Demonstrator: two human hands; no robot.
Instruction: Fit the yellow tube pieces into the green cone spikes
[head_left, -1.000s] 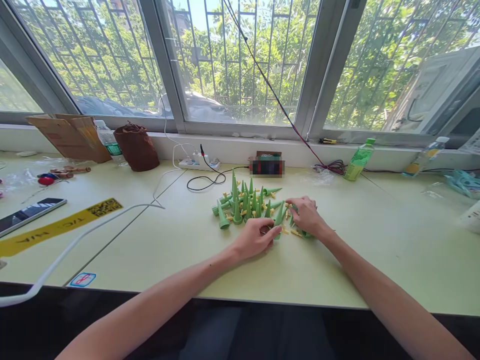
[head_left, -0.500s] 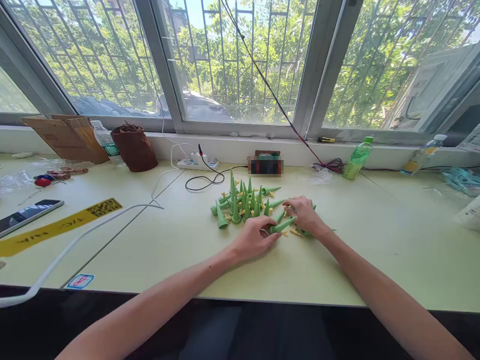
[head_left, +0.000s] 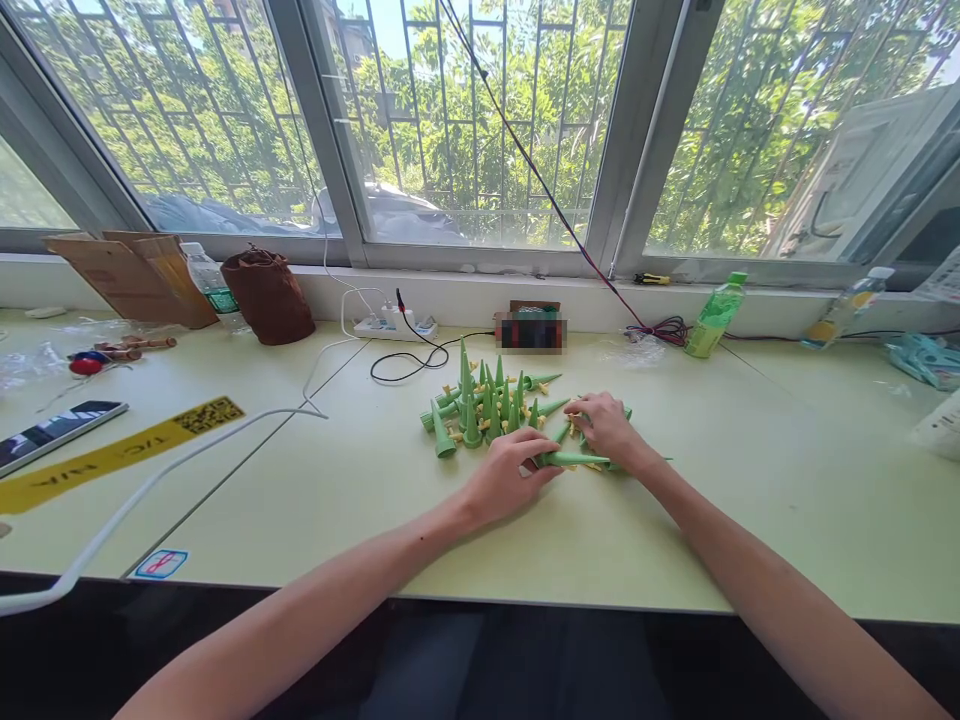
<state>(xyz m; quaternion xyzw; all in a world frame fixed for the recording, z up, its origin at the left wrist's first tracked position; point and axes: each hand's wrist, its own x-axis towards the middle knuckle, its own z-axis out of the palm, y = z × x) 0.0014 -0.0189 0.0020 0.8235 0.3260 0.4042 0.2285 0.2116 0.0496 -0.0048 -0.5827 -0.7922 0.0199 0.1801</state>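
A green cone-shaped plastic spike (head_left: 577, 459) lies in my left hand (head_left: 517, 465), its thin tip pointing right. The thumb and fingers of that hand are closed round its wide end. Just behind and to the right, my right hand (head_left: 606, 425) has its fingers bent down among more green spikes and small yellow pieces. What its fingertips pinch is hidden. A cluster of green spikes (head_left: 491, 405), several upright and some lying, stands left of my hands, with small yellow fittings (head_left: 527, 423) scattered between them.
Along the window wall are a power strip (head_left: 409, 327), a brown bag (head_left: 268, 295), a green bottle (head_left: 716, 316) and coiled wires (head_left: 666, 330). On the left lie a phone (head_left: 64, 430) and a white cable (head_left: 157, 470). The table's front edge (head_left: 555, 602) runs below my forearms.
The spike in my left hand has turned: its tip has swung down and to the right, now nearly level. My right hand has barely moved.
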